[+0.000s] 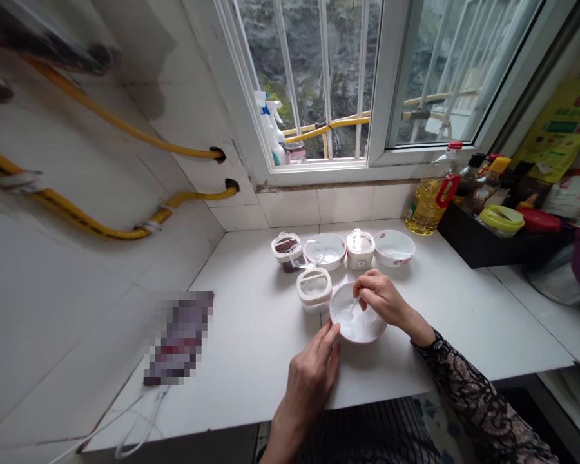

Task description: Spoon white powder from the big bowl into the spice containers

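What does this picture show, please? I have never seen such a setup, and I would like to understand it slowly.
There is no machine here: these are a person's bare hands, seen by a camera worn on the head and looking forward and down.

The right hand holds a small white spoon inside a bowl with something white in it. The left hand touches the bowl's rim.

On the white counter, behind the bowl, stand a jar with dark contents, a jar with pale contents and two more bowls. Another jar is just beside the bowl. Farther right is an oil bottle. The item at left is pixelated, so I cannot name it.
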`<state>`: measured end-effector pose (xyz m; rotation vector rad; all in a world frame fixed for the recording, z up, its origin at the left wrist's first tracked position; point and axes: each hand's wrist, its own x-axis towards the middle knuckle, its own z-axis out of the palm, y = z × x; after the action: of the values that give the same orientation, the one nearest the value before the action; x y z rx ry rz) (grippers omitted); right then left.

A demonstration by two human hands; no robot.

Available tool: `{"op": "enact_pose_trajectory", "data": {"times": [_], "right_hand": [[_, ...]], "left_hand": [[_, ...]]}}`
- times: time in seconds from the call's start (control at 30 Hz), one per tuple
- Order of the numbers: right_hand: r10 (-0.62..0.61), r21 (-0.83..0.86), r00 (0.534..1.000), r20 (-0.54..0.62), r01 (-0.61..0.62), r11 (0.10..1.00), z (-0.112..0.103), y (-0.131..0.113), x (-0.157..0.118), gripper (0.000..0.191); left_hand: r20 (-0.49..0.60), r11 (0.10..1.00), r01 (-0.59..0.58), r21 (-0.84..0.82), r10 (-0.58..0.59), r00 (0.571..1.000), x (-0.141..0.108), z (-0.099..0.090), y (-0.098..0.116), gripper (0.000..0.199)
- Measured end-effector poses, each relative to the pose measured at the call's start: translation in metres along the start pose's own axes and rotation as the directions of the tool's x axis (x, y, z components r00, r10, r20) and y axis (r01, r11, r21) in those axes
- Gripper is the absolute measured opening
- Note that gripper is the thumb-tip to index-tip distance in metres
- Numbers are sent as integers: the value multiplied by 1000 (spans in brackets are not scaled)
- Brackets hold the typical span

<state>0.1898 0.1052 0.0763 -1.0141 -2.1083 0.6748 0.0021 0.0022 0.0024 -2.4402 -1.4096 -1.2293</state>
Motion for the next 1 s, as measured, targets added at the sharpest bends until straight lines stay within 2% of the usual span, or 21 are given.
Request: {"op": "enact_pose_trajectory", "data": {"times": [0.13, 0.2, 0.43, 0.8, 1.0], "right_hand": [[244, 264, 968, -66, -219, 939, -5, 2, 2, 18], [314, 353, 947, -66, -272, 895, -6, 3, 3, 16], [356, 419, 933, -53, -303, 856, -7, 3, 4, 15], [434, 545, 901, 19, -373, 751, -15, 13, 9, 15], [448, 608, 894, 7, -360, 708, -16, 14, 10, 16]], "left_hand": [[2, 1000, -1, 4, 1, 1000, 0, 1, 0, 35], [3, 1000, 3, -2, -3, 1000, 0, 2, -1, 36], [2, 1000, 0, 1, 0, 1000, 1, 1, 1, 44], [0, 1000, 18, 7, -18, 1000, 3, 1, 3, 40], [-7, 1000, 3, 21, -3, 1000, 4, 1, 3, 40]]}}
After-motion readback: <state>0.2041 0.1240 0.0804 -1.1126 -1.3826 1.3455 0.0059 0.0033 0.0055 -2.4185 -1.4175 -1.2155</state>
